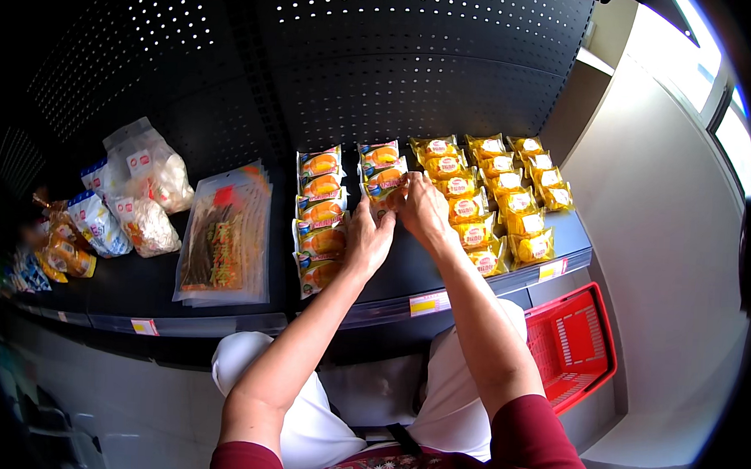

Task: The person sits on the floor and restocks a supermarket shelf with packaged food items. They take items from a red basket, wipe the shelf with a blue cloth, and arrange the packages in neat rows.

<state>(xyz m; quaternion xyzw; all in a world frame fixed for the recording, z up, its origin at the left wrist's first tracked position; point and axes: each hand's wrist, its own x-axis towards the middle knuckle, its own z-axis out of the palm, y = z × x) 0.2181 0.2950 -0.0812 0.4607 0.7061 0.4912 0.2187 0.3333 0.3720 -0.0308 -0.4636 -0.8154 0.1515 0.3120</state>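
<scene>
Over the dark shelf, both my hands meet at the front of a short row of orange-and-white wrapped snack cakes [381, 156]. The fingers of my left hand [369, 237] are closed at the lower left side of one wrapped snack cake [384, 202]. From the right, my right hand [425, 210] pinches the same packet near its upper corner. Fingers cover much of this packet. Just behind it lies another of the same kind. To the left runs a longer row of matching packets [322, 211]. Right of my hands are rows of yellow wrapped cakes [472, 207].
Flat clear bags of brown strips [224, 236] lie left of the rows. Further left stand puffy snack bags [148, 226]. A black perforated panel [415, 85] rises behind the shelf. A red shopping basket [602, 328] sits low at right, beside a pale wall [677, 248].
</scene>
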